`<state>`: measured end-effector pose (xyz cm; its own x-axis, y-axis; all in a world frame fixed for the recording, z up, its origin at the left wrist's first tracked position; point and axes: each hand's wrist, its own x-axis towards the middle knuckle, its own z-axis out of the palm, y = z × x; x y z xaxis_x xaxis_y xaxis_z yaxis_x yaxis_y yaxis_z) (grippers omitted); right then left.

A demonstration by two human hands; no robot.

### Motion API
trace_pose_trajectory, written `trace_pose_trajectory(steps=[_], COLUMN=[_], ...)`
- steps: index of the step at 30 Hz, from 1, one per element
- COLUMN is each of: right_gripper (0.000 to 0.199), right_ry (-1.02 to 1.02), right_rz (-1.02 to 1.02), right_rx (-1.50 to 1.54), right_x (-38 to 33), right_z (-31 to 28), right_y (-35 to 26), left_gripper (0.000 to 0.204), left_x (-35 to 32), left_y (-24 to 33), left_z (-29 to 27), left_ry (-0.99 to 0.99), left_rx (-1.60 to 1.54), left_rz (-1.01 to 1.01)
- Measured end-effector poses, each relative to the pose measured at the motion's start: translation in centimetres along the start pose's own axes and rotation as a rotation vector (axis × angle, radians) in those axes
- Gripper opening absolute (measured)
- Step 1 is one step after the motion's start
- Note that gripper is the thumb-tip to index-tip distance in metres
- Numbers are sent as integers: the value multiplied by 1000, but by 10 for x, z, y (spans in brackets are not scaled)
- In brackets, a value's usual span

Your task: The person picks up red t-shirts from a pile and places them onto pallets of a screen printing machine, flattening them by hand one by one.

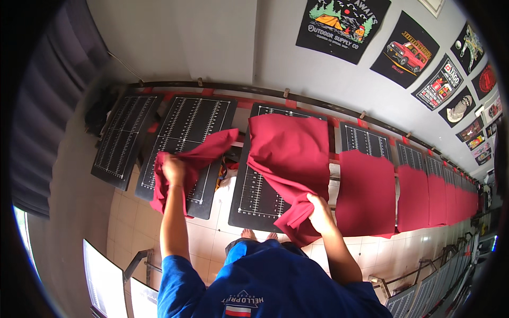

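Note:
My left hand (pixel 173 169) is closed on a bunched maroon fabric piece (pixel 209 148). It lies crumpled across a black board with white ruler marks (pixel 185 119), and one end hangs past the near edge. My right hand (pixel 319 213) grips the near corner of another maroon fabric piece (pixel 291 140). The far part of this piece lies fairly flat on a second marked board (pixel 254 193), while its near part is gathered into folds under my fingers. The board's near left part shows bare.
To the right, a row of similar boards carries flat maroon fabric pieces (pixel 366 193). Another marked board (pixel 127 135) stands at far left. A dark rail (pixel 244 91) runs behind the boards. Printed dark sheets (pixel 405 50) hang on the wall. More racks (pixel 424 291) stand at lower right.

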<state>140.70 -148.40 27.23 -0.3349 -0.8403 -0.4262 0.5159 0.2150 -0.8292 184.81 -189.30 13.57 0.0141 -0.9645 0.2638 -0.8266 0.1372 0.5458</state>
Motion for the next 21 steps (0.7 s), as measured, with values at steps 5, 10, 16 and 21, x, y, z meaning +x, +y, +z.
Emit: trace_pose_trajectory(steps=[5, 10, 16, 21], right_gripper=[38, 36, 42, 49], right_ry=[-23, -469, -93, 465], right_rz=[37, -15, -527, -519], right_rx=[573, 699, 346, 394], right_x=[-18, -3, 8, 103], right_z=[19, 61, 33, -104], right_y=[-53, -77, -238, -357], left_gripper=[25, 64, 16, 17], left_x=[-100, -293, -162, 18], left_y=[222, 341, 323, 393], left_z=[-52, -15, -2, -101], left_ry=[186, -1294, -652, 114], left_rx=[-619, -962, -288, -506], left_rz=[284, 170, 494, 646])
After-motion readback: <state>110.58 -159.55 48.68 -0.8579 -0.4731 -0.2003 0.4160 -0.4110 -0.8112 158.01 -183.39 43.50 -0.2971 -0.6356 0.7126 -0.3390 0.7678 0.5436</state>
